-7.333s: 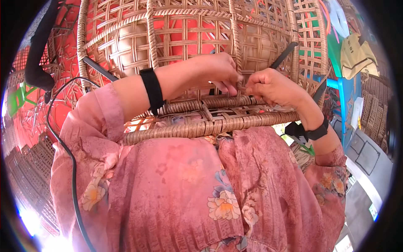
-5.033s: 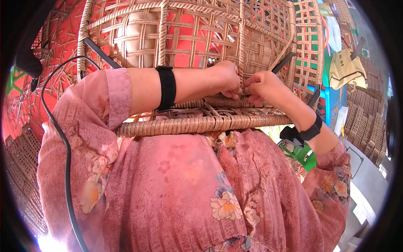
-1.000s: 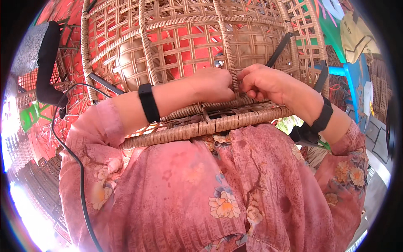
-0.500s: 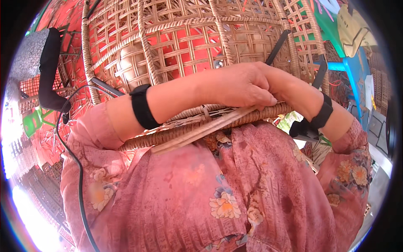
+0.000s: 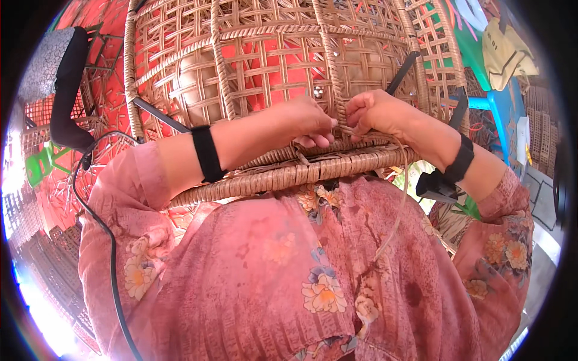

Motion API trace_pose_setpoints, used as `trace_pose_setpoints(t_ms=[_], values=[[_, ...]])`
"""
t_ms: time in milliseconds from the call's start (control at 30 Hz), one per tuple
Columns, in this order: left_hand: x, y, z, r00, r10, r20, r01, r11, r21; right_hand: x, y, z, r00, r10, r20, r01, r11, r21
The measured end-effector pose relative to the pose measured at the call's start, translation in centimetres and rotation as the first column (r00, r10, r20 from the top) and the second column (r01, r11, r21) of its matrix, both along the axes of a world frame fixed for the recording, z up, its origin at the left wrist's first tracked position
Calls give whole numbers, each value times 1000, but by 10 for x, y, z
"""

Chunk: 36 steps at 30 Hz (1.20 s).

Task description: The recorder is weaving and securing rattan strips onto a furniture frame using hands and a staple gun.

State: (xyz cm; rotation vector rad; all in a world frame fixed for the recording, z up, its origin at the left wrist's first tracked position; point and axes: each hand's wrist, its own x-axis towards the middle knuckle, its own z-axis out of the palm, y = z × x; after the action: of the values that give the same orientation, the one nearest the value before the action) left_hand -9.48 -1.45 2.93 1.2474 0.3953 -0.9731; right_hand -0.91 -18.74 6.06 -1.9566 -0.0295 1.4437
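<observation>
A large open-weave wicker piece (image 5: 268,57) lies in front of me, its wrapped cane rim (image 5: 283,178) resting against my front. My left hand (image 5: 308,124) is closed just above this rim, fingertips pinched. Whatever they grip is too small to make out. Close to its right, my right hand (image 5: 379,117) has its fingers curled together at the weave, on a thin pale cane strip (image 5: 404,180). The strip bends over the rim below that hand and dangles down over my shirt. Part of it is hidden by the fingers.
Black straps (image 5: 161,115) cross the wicker on both sides. A black cable (image 5: 99,219) runs down my left side. At the left stand a black-edged grey seat (image 5: 67,87) and a green plastic item (image 5: 39,170); at the right, a blue stool (image 5: 509,117) and a beige bag (image 5: 507,54).
My hands, crossed together over the rim before, have moved apart, the left one leftward. The pale strip that slanted left across the rim now hangs down at the right.
</observation>
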Motion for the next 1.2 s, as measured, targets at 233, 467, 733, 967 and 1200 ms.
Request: trace_pose_setpoints(t_ms=[233,467,733,967,1200], values=[[1,-27,-11,998,54,22,-54,999,1,2,-4,-7,986,153,66,-154,988,11],[0,-28,-16,993,41,109,-43,999,13,0,6,22,818,548,174,-507,830,-231],[-7,-27,-11,989,134,68,-128,988,-81,8,19,26,342,845,412,-702,521,-486],[-12,-32,-20,963,248,105,-235,965,-120,10,22,11,424,837,346,-640,547,-540],[-13,-33,-24,955,235,179,-220,970,-99,-3,24,9,293,840,457,-572,537,-620]])
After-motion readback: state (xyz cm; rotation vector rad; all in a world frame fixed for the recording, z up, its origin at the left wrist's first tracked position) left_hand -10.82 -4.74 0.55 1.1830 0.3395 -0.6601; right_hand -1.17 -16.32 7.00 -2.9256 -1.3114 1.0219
